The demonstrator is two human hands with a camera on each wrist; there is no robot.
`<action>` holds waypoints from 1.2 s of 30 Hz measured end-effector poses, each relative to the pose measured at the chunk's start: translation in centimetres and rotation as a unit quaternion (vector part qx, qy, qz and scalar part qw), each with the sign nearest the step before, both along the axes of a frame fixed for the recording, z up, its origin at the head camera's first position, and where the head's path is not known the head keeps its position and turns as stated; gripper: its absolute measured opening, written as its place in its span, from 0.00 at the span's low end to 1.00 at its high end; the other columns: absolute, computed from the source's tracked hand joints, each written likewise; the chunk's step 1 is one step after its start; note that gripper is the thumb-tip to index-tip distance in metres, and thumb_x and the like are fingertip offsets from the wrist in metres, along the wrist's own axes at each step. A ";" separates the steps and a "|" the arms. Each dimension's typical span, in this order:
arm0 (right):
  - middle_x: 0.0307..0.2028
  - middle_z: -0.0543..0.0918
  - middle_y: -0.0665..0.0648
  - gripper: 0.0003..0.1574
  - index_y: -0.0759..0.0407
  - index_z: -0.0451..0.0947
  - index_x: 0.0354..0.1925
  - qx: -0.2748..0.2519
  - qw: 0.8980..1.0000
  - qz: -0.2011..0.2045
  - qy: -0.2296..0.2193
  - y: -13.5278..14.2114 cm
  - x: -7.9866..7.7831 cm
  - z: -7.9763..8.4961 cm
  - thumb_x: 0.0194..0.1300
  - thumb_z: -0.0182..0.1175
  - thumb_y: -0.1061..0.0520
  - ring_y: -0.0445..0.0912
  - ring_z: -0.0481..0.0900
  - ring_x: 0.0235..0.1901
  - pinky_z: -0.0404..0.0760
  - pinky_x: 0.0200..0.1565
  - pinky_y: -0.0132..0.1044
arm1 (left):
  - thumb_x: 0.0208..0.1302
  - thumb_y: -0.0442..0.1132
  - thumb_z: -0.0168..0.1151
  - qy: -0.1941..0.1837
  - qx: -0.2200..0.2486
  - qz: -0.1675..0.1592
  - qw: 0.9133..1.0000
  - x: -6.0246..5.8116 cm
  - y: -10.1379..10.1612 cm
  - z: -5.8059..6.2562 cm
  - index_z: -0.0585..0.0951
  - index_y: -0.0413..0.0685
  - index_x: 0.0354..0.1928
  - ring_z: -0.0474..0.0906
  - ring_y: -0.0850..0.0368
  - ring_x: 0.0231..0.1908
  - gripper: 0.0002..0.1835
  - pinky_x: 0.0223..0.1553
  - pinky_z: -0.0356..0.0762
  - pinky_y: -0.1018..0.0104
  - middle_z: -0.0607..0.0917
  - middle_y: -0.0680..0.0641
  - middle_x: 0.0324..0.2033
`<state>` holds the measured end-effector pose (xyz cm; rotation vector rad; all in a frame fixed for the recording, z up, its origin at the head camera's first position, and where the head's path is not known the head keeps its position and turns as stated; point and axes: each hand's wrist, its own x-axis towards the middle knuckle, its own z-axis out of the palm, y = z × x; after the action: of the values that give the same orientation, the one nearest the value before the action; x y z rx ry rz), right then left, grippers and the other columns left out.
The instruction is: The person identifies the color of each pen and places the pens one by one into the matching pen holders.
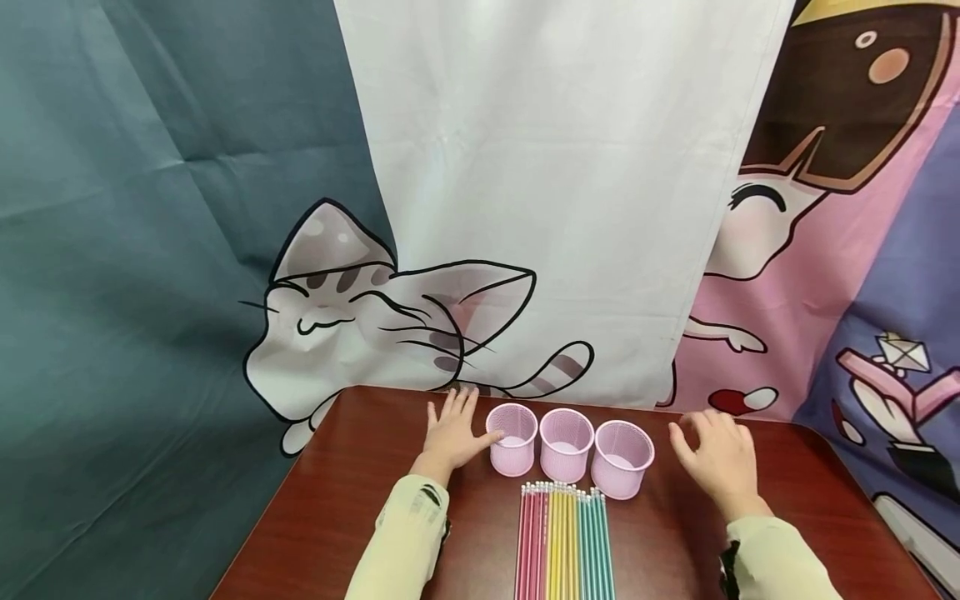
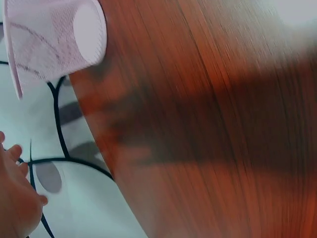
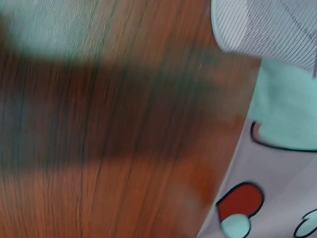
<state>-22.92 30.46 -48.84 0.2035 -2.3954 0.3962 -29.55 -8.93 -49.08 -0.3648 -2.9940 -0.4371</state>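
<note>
Three pink mesh cups stand upright side by side near the back of the table: a left cup (image 1: 512, 461), a middle cup (image 1: 566, 463) and a right cup (image 1: 619, 479). My left hand (image 1: 452, 435) is just left of the left cup, fingers spread, its thumb at the cup's rim; whether it touches cannot be told. To the right of the right cup, apart from it, my right hand (image 1: 722, 460) has loosely bent fingers and holds nothing. In front of the cups lie pink pencils (image 1: 531, 542), yellow pencils (image 1: 562, 542) and teal pencils (image 1: 595, 542), grouped by colour, eraser ends toward the cups.
The dark red-brown wooden table (image 1: 480, 542) ends just behind the cups. Behind it hangs a printed cloth (image 1: 585, 208) with a cartoon cat and other figures. Shadows of the arms fall on the wood in both wrist views.
</note>
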 end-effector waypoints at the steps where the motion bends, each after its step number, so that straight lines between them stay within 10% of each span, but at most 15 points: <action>1: 0.23 0.75 0.55 0.10 0.55 0.75 0.26 0.009 0.999 0.019 0.032 -0.4 0.3 -0.1 0.53 0.58 0.50 0.54 0.73 0.28 0.68 0.30 0.49 | 0.51 0.73 0.52 -0.005 0.009 -0.006 1.000 0.0 0.3 0.0 0.55 0.50 0.71 0.47 0.45 0.68 0.51 0.63 0.40 0.38 0.59 0.43 0.68; 4: 0.12 0.66 0.42 0.12 0.46 0.67 0.15 0.041 0.992 0.098 0.063 -2.3 1.2 -0.7 0.47 0.59 0.53 0.41 0.64 0.13 0.62 0.15 0.37 | 0.50 0.71 0.55 -0.031 0.048 -0.006 0.998 0.2 1.2 -0.2 0.55 0.47 0.70 0.55 0.44 0.65 0.52 0.60 0.52 0.40 0.62 0.43 0.66; 8: 0.12 0.57 0.33 0.21 0.39 0.61 0.13 0.041 0.983 0.174 -0.042 -5.2 2.7 -2.9 0.47 0.63 0.53 0.31 0.56 0.13 0.59 0.15 0.30 | 0.49 0.67 0.61 -0.063 0.121 0.003 0.991 0.4 2.0 -0.8 0.55 0.43 0.70 0.62 0.42 0.61 0.53 0.55 0.61 0.39 0.65 0.41 0.64; 14: 0.10 0.66 0.37 0.18 0.44 0.67 0.16 -0.070 0.934 0.152 -0.315 -7.5 4.3 -6.8 0.56 0.62 0.46 0.33 0.64 0.12 0.64 0.17 0.30 | 0.51 0.59 0.66 -0.098 0.214 -0.005 0.972 0.6 2.9 -1.6 0.51 0.40 0.70 0.66 0.38 0.57 0.53 0.53 0.66 0.42 0.65 0.34 0.62; 17: 0.10 0.69 0.44 0.19 0.50 0.68 0.17 -0.141 0.910 0.113 -0.373 -7.8 4.5 -8.0 0.57 0.62 0.45 0.37 0.67 0.11 0.65 0.15 0.32 | 0.53 0.54 0.66 -0.114 0.240 -0.018 0.964 0.7 3.2 -1.7 0.49 0.38 0.70 0.67 0.38 0.56 0.52 0.55 0.65 0.45 0.67 0.32 0.60; 25: 0.06 0.69 0.48 0.19 0.54 0.68 0.15 -0.184 0.903 0.023 -0.388 -8.4 4.4 -8.3 0.53 0.64 0.50 0.41 0.67 0.08 0.67 0.13 0.34 | 0.51 0.55 0.67 -0.116 0.247 0.008 0.962 1.0 3.7 -1.7 0.54 0.42 0.70 0.73 0.40 0.51 0.50 0.51 0.69 0.45 0.74 0.33 0.54; 36: 0.03 0.67 0.48 0.15 0.56 0.69 0.11 -0.175 0.902 0.008 -0.395 -8.9 4.2 -7.8 0.46 0.61 0.54 0.39 0.64 0.04 0.67 0.10 0.33 | 0.46 0.58 0.70 -0.106 0.251 0.046 0.961 1.4 3.9 -1.9 0.58 0.49 0.69 0.75 0.40 0.46 0.50 0.44 0.71 0.44 0.77 0.35 0.51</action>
<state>-18.67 21.60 -56.67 -0.1388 -3.0355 1.0727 -28.13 -5.05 -50.95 -0.1357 -2.9244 -1.2578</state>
